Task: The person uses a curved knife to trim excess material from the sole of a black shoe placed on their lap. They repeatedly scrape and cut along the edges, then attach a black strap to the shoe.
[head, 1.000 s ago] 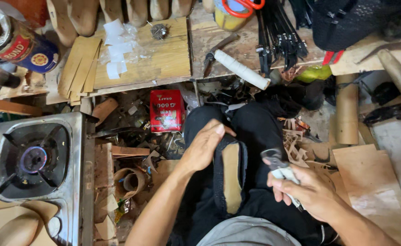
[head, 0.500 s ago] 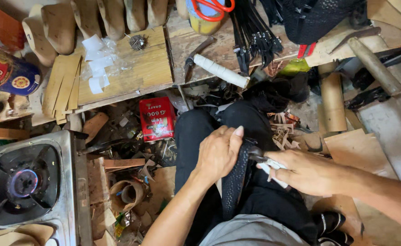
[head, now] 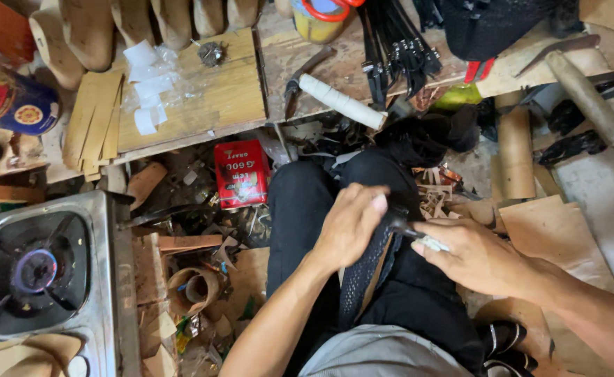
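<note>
Both hands were busy on my lap: my left hand (head: pixel 349 227) pressed the black sole (head: pixel 363 279) against my thigh while my right hand (head: pixel 471 255) gripped a small tool (head: pixel 418 234) at its edge, where a slip could have nicked my fingers.

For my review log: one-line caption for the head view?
Left hand presses a black sole piece on the lap while right hand works a small tool against it.
</note>
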The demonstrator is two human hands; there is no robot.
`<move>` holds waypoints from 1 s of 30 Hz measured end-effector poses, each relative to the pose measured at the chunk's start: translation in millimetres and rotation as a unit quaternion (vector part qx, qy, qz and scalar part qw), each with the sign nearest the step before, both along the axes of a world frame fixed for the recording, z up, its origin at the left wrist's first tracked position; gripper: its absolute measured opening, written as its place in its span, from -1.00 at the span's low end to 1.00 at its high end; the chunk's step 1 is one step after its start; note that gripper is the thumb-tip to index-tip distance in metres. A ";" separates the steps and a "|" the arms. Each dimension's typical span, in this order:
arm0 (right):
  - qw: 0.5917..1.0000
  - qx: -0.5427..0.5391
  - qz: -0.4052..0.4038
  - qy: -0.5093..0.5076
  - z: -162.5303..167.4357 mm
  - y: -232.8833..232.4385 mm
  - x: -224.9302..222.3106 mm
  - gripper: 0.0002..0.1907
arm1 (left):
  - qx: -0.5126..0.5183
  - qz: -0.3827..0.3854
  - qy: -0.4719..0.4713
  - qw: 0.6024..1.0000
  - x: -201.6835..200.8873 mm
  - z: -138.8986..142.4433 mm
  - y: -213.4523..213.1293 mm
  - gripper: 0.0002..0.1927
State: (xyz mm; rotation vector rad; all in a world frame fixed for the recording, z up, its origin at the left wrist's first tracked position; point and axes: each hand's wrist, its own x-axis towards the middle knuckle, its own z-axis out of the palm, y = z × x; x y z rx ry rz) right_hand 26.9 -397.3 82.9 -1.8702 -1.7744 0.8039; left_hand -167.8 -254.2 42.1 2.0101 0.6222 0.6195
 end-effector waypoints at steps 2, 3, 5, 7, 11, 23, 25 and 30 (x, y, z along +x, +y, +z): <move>0.993 -0.090 -0.070 0.017 -5.5 -0.1 14.3 -0.60 | 0.181 0.007 0.019 0.983 -10.3 -2.2 -14.5 -0.19; 0.971 -0.197 -0.127 0.042 -7.5 -0.4 22.8 -0.62 | 0.099 -0.006 0.046 0.994 -19.0 -3.4 -25.4 -0.10; 0.937 -0.283 -0.184 0.089 -14.8 1.9 33.9 -0.65 | -0.066 -0.037 0.102 0.992 -35.5 -5.8 -43.3 0.09; 0.940 -0.253 -0.184 0.134 -22.9 1.5 38.5 -0.68 | -0.078 0.004 0.092 0.993 -39.3 -11.7 -46.8 -0.15; 0.957 -0.241 -0.145 0.067 -41.3 -5.4 19.6 -0.53 | 0.019 0.027 0.085 0.996 -60.8 -9.0 -17.9 -0.35; 0.902 -0.094 -0.170 0.385 -89.7 42.1 -76.0 -0.64 | 0.144 0.027 0.157 0.977 -75.2 -10.4 31.2 -0.51; 0.924 -0.107 -0.163 0.330 -84.4 45.3 -71.7 -0.65 | 0.186 0.039 0.137 0.972 -77.2 -14.6 25.4 -0.50; 0.991 -0.079 -0.076 0.074 -56.8 47.2 -67.5 -0.62 | 0.269 0.058 0.111 0.955 -79.0 -18.0 17.7 -0.49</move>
